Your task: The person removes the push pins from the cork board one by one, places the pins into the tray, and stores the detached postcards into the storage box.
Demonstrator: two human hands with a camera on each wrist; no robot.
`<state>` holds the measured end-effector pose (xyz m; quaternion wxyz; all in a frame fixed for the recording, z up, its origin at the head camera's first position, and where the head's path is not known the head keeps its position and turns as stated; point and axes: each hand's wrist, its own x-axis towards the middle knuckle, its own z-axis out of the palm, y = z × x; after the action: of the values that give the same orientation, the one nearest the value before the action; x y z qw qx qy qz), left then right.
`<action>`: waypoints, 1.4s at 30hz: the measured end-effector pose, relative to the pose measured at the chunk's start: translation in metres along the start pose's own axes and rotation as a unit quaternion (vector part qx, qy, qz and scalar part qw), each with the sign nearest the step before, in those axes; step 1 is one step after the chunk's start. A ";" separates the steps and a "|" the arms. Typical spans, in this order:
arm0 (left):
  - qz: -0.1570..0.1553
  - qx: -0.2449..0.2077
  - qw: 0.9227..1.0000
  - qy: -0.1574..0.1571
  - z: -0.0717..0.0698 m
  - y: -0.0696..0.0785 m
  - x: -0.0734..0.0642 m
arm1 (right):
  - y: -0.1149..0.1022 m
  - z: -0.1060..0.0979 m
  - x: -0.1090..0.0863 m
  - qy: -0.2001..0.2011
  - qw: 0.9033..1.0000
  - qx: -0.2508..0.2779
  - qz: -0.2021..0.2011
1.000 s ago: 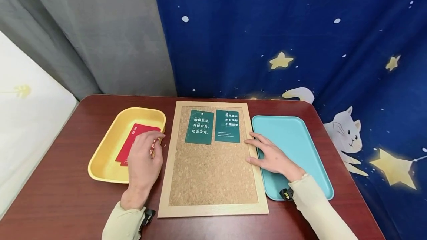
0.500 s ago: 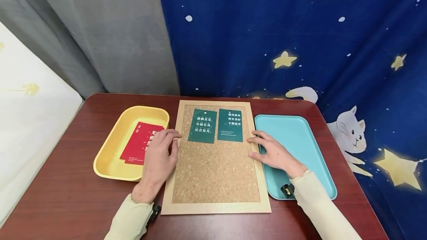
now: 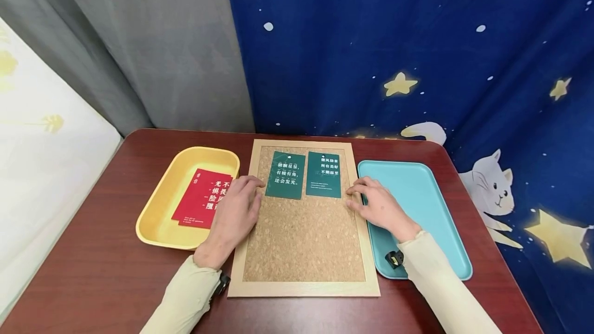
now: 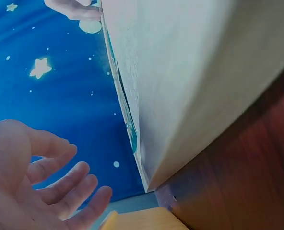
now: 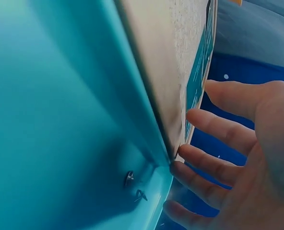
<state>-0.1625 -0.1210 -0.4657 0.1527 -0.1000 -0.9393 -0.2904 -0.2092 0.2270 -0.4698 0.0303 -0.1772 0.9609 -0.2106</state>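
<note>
A wood-framed cork board (image 3: 303, 241) lies on the table between my hands. Two dark green cards with white Chinese writing, a left one (image 3: 284, 184) and a right one (image 3: 323, 182), sit side by side on its upper half, a small pale dot near each top edge. My left hand (image 3: 234, 215) hovers at the board's left frame, fingers loosely bent; in the left wrist view nothing is between them. Over the right frame, my right hand (image 3: 382, 210) has spread, slightly bent fingers and holds nothing. Whether its fingertips touch the frame I cannot tell.
Left of the board, a yellow tray (image 3: 155, 231) holds red cards (image 3: 197, 197) with white writing, partly behind my left hand. On the right is a turquoise tray (image 3: 424, 200); in the right wrist view two small thumbtacks (image 5: 129, 178) lie inside it. Curtains hang behind the table.
My left hand has moved right, from over the yellow tray to the board's left frame, uncovering more of the red cards. The right hand has stayed by the right frame, its fingers slightly more bent.
</note>
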 end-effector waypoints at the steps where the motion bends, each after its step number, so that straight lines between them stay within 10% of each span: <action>1: -0.001 0.003 1.000 -0.004 0.001 0.000 0.002 | 0.000 0.000 0.001 0.003 1.000 0.000 -0.001; 42: -0.024 0.081 0.976 -0.201 0.021 -0.001 0.029 | -0.023 0.013 0.019 0.022 0.998 0.054 -0.030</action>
<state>-0.1944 -0.1069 -0.4725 -0.0382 -0.1208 -0.9734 -0.1911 -0.2179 0.1956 -0.4717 0.0126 -0.1991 0.9430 -0.2666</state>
